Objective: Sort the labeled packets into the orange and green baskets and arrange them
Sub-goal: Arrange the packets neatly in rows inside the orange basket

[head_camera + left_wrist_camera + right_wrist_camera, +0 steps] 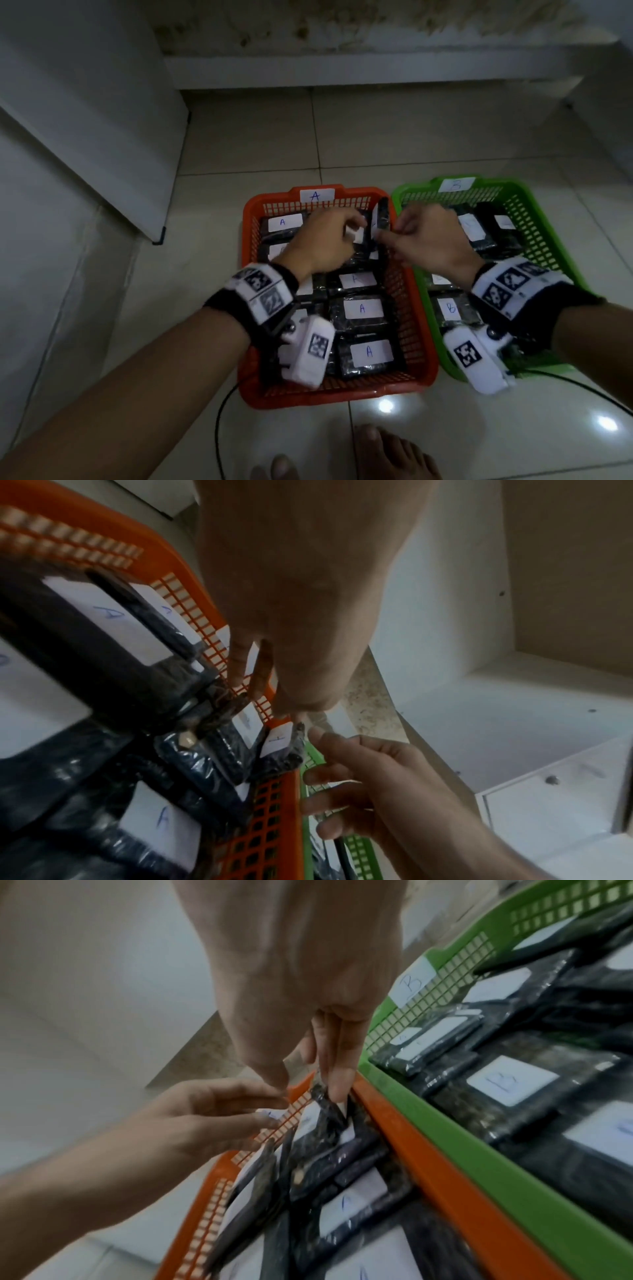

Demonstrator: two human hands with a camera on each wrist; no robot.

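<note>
Near done: orange basket & green basket full. Right hand fingers pinching upright packet; left hand fingers curled, grip unclear.

Both my forearms reach forward and inward, hands nearly meeting at centre. My left hand is palm down, fingers curled downward, tips bunched together. My right hand is also palm down, thumb and forefinger closed in a pinch, remaining fingers loosely curled. Each wrist carries a strapped band. One bare foot shows below.
</note>
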